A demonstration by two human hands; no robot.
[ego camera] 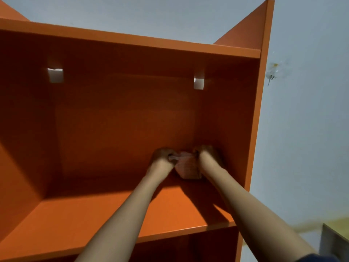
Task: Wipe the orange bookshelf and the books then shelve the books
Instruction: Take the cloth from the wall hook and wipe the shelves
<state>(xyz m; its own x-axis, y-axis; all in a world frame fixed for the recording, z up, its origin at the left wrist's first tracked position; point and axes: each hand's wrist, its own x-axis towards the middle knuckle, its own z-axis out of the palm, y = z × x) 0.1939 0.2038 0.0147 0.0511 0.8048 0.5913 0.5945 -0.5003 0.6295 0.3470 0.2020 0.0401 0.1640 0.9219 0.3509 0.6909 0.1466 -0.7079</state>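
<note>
Orange bookshelf (132, 220) compartment: left hand (162, 157), right hand (206, 154) grip 1 pale blurred bundle (188, 167), back-right corner.

A clear adhesive hook (271, 74) sticks to the pale blue wall (306, 129), a grey furniture corner (334, 242) below.

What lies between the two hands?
In the head view, a blurred pinkish bundle, gripped by the left hand and right hand; cloth or book, I cannot tell.

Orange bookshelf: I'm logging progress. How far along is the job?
Nothing is visibly finished: the orange bookshelf shows no shelved books. In hand: left hand and right hand grip a blurred pale object at the shelf's back right corner; cloth or book, I cannot tell. Left: shelving, at least.
</note>
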